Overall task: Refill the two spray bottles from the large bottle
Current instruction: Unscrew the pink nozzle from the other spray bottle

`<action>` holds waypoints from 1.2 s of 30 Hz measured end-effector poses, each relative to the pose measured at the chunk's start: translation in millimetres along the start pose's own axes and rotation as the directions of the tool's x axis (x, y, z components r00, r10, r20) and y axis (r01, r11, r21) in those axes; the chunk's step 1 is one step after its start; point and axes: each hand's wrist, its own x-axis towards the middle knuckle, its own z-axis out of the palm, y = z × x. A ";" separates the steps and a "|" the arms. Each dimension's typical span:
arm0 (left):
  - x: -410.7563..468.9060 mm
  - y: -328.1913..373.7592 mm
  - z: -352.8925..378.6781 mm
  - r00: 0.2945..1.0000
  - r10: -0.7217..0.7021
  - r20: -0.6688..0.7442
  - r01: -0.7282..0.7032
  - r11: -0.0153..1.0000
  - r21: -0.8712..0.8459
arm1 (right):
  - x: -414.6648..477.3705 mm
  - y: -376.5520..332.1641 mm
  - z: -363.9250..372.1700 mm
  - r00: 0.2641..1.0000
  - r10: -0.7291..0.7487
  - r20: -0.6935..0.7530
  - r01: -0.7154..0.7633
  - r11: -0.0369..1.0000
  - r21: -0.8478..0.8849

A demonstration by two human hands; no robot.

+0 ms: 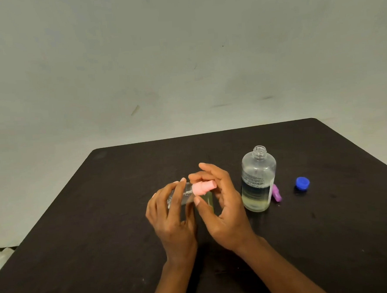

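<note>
The left hand is grasping the small clear plastic spray bottle just above the dark worktop, its long axis lying left to right, while the right hand is pinching in its grip the round pink spray cap at the bottle's right end.

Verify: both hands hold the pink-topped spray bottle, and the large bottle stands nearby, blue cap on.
Not the cap: the head view shows the large bottle open, its blue cap lying on the table beside it. Left hand and right hand hold the pink-topped spray bottle.
</note>
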 end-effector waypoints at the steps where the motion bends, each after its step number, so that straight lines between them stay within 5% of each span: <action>1: -0.2 0.5 0.0 1.000 -0.008 0.004 0.008 1.000 -0.008 | 0.4 -1.2 0.6 1.000 0.014 -0.005 -0.014 1.000 -0.003; 9: -1.0 3.8 -0.7 0.999 -0.032 0.039 0.033 0.999 -0.018 | 3.5 -0.1 0.8 0.988 0.052 -0.148 -0.070 0.991 -0.118; 19: -1.7 2.7 -0.4 0.994 -0.100 0.052 0.101 0.994 -0.027 | 8.9 -9.9 -6.6 0.983 0.158 0.089 -0.164 0.985 0.062; 27: -2.3 4.3 -0.5 0.993 -0.104 0.062 0.107 0.993 -0.044 | 7.4 -8.7 -1.8 0.982 0.154 -0.109 -0.158 0.987 -0.025; 36: -1.3 4.2 -2.2 0.988 -0.143 0.063 0.148 0.986 -0.073 | 12.6 -8.8 -10.6 0.973 0.212 0.089 -0.218 0.974 0.057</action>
